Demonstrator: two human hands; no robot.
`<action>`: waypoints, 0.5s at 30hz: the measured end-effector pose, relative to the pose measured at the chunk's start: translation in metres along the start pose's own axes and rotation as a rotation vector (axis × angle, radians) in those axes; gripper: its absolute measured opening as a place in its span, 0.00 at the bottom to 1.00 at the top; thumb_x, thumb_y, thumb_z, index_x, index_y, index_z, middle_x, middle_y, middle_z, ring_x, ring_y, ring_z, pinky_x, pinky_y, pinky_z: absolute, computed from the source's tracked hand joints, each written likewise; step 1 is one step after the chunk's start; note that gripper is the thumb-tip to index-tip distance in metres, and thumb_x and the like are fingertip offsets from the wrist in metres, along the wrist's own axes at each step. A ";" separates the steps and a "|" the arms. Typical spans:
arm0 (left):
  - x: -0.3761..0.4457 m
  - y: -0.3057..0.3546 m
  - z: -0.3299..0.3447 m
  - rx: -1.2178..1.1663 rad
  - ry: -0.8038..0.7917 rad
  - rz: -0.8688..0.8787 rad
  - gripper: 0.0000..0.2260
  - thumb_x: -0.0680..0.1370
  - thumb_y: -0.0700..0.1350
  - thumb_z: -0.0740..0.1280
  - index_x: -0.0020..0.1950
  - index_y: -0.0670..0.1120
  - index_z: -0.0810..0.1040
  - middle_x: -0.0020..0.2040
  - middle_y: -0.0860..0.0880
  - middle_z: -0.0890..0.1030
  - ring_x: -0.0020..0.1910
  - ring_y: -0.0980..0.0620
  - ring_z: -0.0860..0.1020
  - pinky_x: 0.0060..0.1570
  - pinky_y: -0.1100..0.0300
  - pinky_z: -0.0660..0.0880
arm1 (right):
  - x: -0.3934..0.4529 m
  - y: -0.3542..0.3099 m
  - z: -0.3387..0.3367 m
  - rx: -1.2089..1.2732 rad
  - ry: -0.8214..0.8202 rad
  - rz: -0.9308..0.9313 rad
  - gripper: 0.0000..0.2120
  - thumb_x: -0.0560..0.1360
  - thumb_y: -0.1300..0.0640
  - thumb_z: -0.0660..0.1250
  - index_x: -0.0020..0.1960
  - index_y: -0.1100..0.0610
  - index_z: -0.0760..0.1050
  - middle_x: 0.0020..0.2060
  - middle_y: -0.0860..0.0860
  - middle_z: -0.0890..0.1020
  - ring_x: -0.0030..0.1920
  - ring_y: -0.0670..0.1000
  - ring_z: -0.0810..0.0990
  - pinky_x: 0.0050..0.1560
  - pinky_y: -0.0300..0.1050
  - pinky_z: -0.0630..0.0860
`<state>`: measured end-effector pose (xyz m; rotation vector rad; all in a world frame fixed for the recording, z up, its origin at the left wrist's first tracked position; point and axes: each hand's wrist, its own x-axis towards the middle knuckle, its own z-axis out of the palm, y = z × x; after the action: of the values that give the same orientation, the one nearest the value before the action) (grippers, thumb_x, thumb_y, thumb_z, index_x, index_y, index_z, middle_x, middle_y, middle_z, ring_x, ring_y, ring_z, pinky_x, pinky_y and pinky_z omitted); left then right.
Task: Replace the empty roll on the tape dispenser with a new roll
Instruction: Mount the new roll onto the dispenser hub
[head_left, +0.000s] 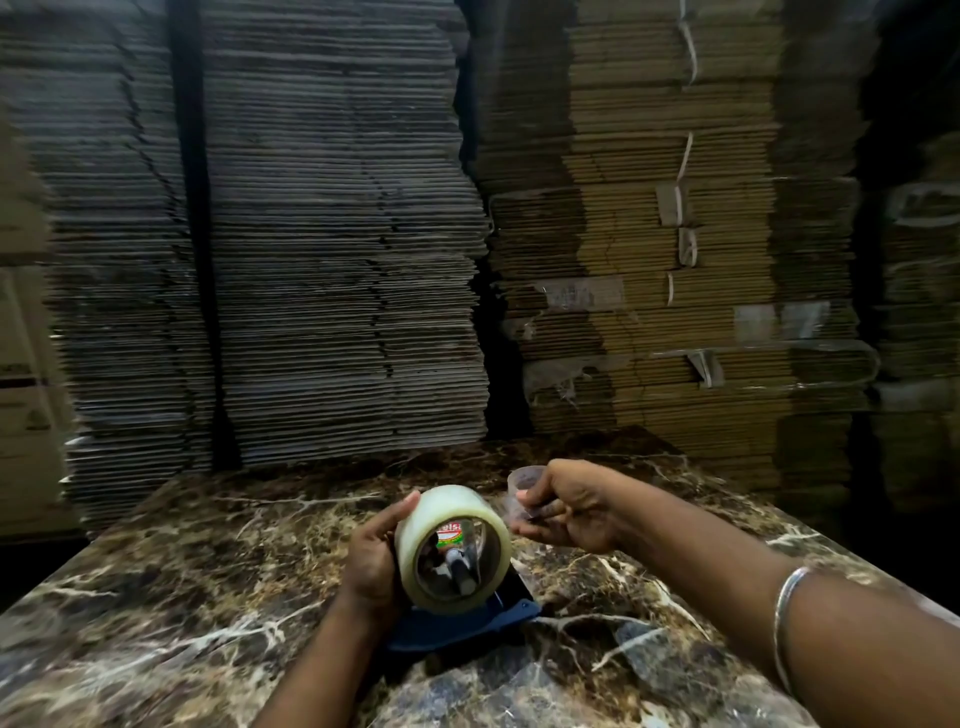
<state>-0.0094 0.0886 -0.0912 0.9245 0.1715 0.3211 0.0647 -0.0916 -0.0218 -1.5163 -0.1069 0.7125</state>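
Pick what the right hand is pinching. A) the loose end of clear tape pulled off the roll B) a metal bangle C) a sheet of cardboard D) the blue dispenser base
A: the right hand pinches a clear tape end beside the tape roll.

Marble-patterned table, stacked flattened cardboard (some bundles strapped)

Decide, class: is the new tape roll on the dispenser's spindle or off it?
On. The tape roll encircles the blue dispenser's spindle, visible through its core; the left hand steadies it.
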 end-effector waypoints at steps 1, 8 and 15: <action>0.000 0.001 0.000 0.005 -0.025 -0.007 0.14 0.65 0.46 0.69 0.35 0.35 0.84 0.33 0.36 0.83 0.30 0.41 0.82 0.37 0.53 0.81 | 0.001 0.002 0.000 0.013 -0.022 0.010 0.07 0.78 0.69 0.58 0.46 0.65 0.74 0.33 0.59 0.75 0.35 0.54 0.80 0.34 0.44 0.82; 0.000 0.002 -0.003 0.034 -0.119 -0.071 0.28 0.49 0.49 0.83 0.42 0.34 0.84 0.37 0.35 0.84 0.35 0.39 0.83 0.41 0.50 0.81 | 0.000 0.008 -0.004 0.038 -0.027 0.013 0.07 0.76 0.71 0.66 0.39 0.67 0.76 0.30 0.60 0.83 0.33 0.52 0.83 0.37 0.41 0.81; 0.002 0.000 -0.006 0.029 -0.130 -0.061 0.25 0.59 0.50 0.78 0.46 0.33 0.83 0.40 0.34 0.84 0.38 0.38 0.83 0.47 0.49 0.78 | -0.008 0.001 -0.006 -0.030 0.001 0.028 0.06 0.75 0.71 0.67 0.39 0.66 0.77 0.28 0.58 0.84 0.33 0.51 0.83 0.34 0.38 0.80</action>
<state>-0.0097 0.0937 -0.0947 0.9642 0.0844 0.2019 0.0607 -0.1005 -0.0208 -1.5498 -0.0959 0.7356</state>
